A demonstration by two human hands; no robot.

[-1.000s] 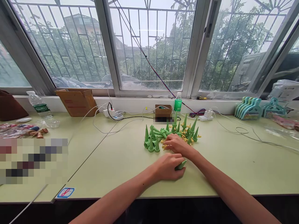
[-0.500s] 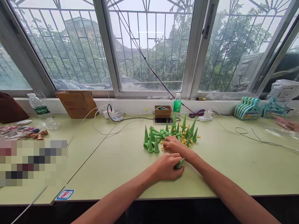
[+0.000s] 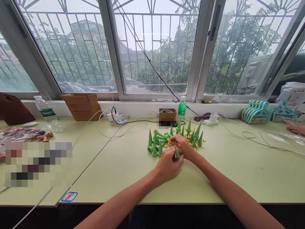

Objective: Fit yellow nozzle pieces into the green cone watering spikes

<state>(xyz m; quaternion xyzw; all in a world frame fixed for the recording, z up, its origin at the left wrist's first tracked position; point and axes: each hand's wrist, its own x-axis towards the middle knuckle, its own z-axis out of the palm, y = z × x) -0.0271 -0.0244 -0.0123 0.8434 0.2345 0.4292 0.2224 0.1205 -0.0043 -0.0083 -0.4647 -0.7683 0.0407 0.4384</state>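
Observation:
My left hand [image 3: 169,163] is closed around a green plastic cone-shaped spike [image 3: 177,153], whose pointed tip sticks up between thumb and fingers. Just beyond it, my right hand [image 3: 185,148] reaches to the near side of the pile with its fingers curled together; whatever is in them is hidden. Around the hands stand and lie several more green spikes [image 3: 154,149], some upright, others on their sides. Small yellow plastic pieces [image 3: 192,140] are scattered among them, partly covered by my right hand.
Behind the pile stand a small cardboard box [image 3: 167,114] and a green-labelled bottle [image 3: 182,107]. White cables [image 3: 247,135] cross the table. Blue hangers [image 3: 256,113] stand at right, near another person's hand [image 3: 295,127]. A larger box [image 3: 82,106] and clear bottle [image 3: 45,109] are at left.
My left hand has moved up and closer to my right hand, and the spike in it now points more upright. My right hand has shifted slightly; its fingers remain curled at the pile.

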